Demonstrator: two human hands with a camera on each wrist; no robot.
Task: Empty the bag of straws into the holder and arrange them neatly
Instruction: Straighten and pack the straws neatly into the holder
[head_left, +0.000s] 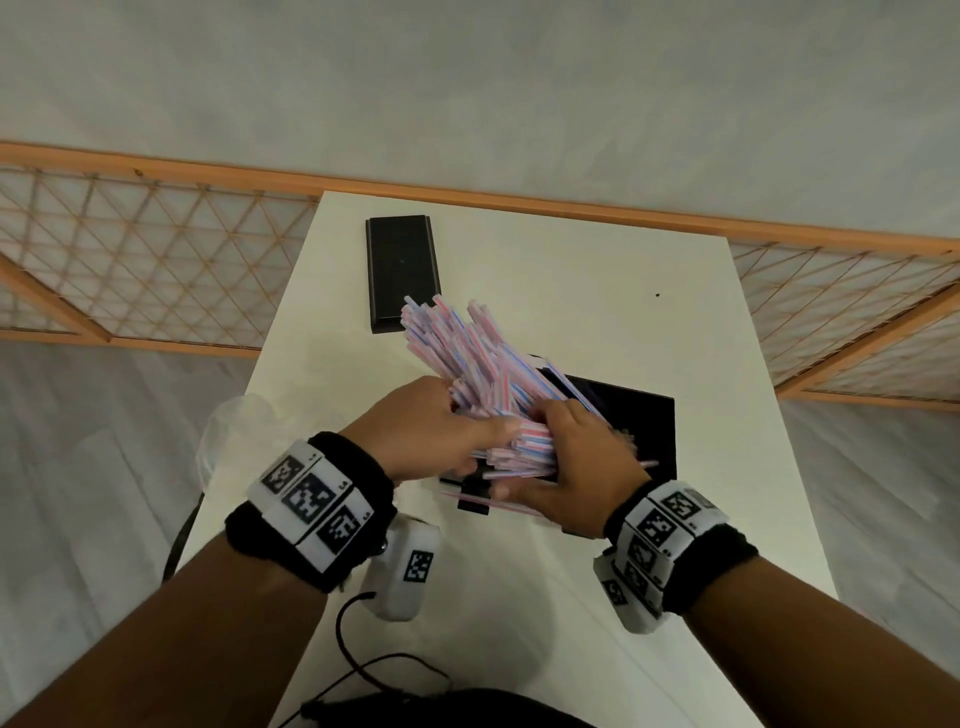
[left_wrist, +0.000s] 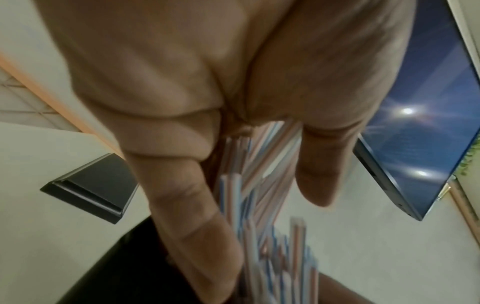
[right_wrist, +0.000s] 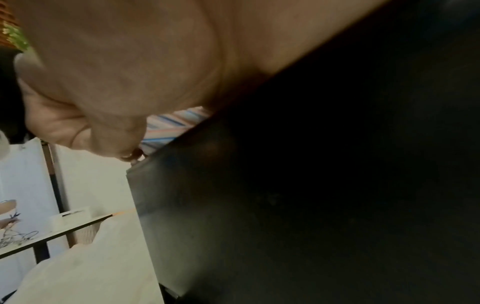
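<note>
A thick bundle of pink-and-blue striped straws (head_left: 478, 364) fans up and away over the black holder (head_left: 639, 431) on the white table (head_left: 571, 270). My left hand (head_left: 436, 426) grips the bundle from the left near its lower part. My right hand (head_left: 566, 457) grips the bundle's near ends from the right, above the holder's near side. In the left wrist view the fingers (left_wrist: 197, 216) and thumb curl round the straws (left_wrist: 259, 164). The right wrist view shows the palm (right_wrist: 116, 72), a patch of straws (right_wrist: 171, 125) and the holder's dark wall (right_wrist: 259, 205). A few loose straws (head_left: 493, 500) lie by the holder's near edge.
A black lid (head_left: 401, 273) lies flat at the table's far left. A crumpled clear plastic bag (head_left: 228, 431) hangs at the table's left edge. A black cable (head_left: 363, 654) runs over the near part. A wooden lattice fence (head_left: 156, 270) stands behind the table.
</note>
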